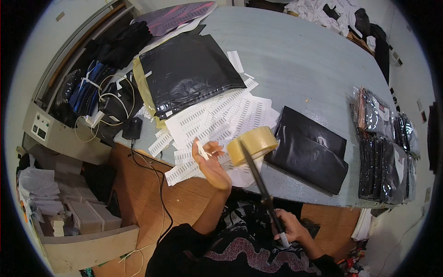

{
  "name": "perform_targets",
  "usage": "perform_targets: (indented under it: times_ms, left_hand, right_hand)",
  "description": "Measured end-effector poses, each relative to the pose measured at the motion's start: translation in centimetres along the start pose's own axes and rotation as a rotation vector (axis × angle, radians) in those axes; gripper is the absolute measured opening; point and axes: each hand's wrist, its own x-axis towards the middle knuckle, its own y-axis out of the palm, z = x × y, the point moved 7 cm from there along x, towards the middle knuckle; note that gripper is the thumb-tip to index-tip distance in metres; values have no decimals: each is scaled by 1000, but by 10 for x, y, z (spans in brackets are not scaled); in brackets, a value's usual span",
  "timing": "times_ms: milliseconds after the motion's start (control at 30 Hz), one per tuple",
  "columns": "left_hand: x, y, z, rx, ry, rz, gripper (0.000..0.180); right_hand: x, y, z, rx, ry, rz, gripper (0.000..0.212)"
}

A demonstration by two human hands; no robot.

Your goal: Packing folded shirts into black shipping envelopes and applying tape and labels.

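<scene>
My left hand [213, 168] is raised palm-up over the front edge of the table. A small white paper slip [202, 150] is held at its curled fingers and thumb. Low at the front, my right hand [291, 226] grips the handles of dark, long-bladed scissors [258, 177]. The blades point up and away, their tip overlapping a roll of yellowish packing tape [260, 139]. Under and behind the tape, sheets of printed white labels [198, 121] lie spread in loose layers. To the right lies a folded black plastic package [307, 150], with a pale label on top.
A stack of black plastic bags [189, 71] lies across the far-left papers. Clear-wrapped dark garments [380, 157] are piled at the table's right edge. A power strip [94, 119] and black adapter [132, 128] trail cables off the left edge. An open drawer [87, 237] sits lower left.
</scene>
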Motion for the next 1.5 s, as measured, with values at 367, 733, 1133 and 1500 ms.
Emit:
perform_targets:
  times_ms: [367, 733, 1133, 1500]
  left_hand:
    - [28, 40, 66, -52, -529, 554, 71]
    - [57, 20, 36, -259, -419, -83, 55]
    - [69, 8, 26, -64, -261, -30, 49]
    - [9, 66, -39, 229, 530, 246, 45]
  right_hand:
    - [-53, -121, 48, -281, 270, -896, 21]
    - [-153, -161, 11, -689, 675, -1206, 32]
    - [-159, -182, 7, -825, 846, -1086, 29]
    - [-84, -209, 78, -776, 118, -1187, 19]
